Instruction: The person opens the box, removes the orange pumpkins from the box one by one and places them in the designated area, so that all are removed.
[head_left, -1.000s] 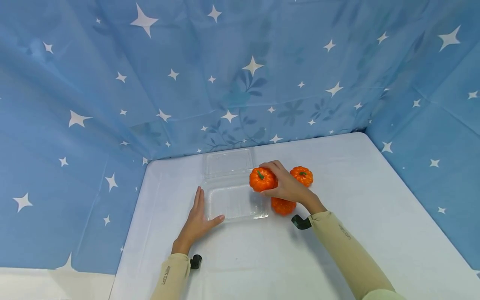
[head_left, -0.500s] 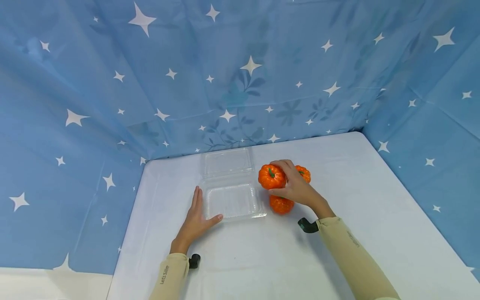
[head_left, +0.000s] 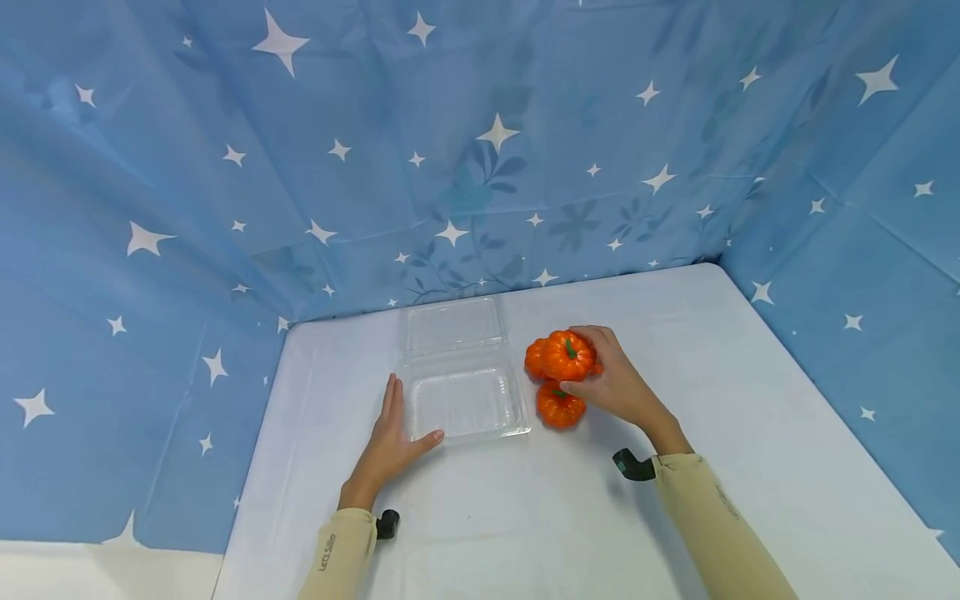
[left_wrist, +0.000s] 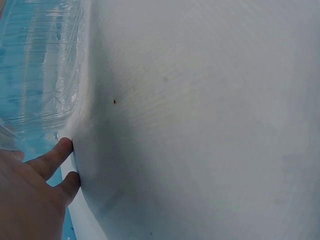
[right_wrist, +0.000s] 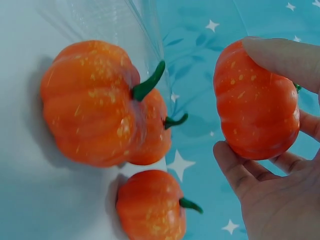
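My right hand (head_left: 618, 383) holds an orange toy pumpkin (head_left: 568, 356) with a green stem, raised above the table. In the right wrist view thumb and fingers grip this pumpkin (right_wrist: 257, 102) from both sides. Below it, a second pumpkin (head_left: 560, 408) sits nearer me, a third (head_left: 535, 358) peeks out on the left, and another (head_left: 598, 367) is mostly hidden by the held one. A clear plastic clamshell box (head_left: 465, 404) lies with its lid (head_left: 453, 323) folded back. At the box's left front corner, my left hand (head_left: 392, 450) rests with straight fingers and thumb spread.
A white-covered table (head_left: 480, 517) carries everything. Blue curtain (head_left: 375, 192) with white stars hangs behind and along both sides. Dark wrist cameras (head_left: 633, 465) stick out below both hands.
My right hand has moved right, carrying the pumpkin from beside the box's right edge to above the other pumpkins. One pumpkin on the left has come into sight. My left hand stays put.
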